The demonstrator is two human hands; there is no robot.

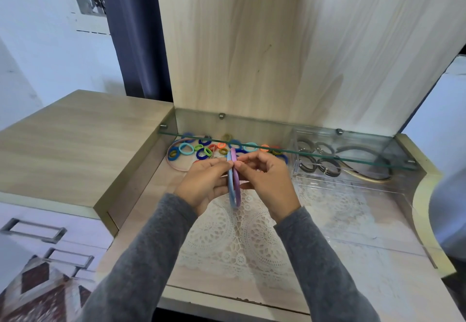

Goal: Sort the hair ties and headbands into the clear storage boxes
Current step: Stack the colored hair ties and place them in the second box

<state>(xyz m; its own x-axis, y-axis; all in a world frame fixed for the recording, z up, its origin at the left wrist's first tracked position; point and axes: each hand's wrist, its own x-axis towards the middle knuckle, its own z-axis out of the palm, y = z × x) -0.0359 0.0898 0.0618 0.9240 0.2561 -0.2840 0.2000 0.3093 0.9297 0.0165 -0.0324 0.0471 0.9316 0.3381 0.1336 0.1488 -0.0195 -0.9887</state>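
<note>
My left hand (205,185) and my right hand (264,183) meet over the lace mat, each pinching one of two headbands held side by side. The left pinches the blue headband (230,190), the right the purple headband (236,185). Behind them, under the glass shelf, several coloured hair ties (206,151) lie loose, ringed by a pink headband (174,164). To the right stands a clear storage box (315,170) with several black hair ties (320,163) and dark and gold headbands (363,168). A second clear box (378,223) sits in front of it.
A glass shelf (277,149) spans the recess at the back, above the ties and box. A raised wooden top (75,140) borders the left side, with drawers (45,233) below. A white lace mat (234,236) covers the middle of the desk.
</note>
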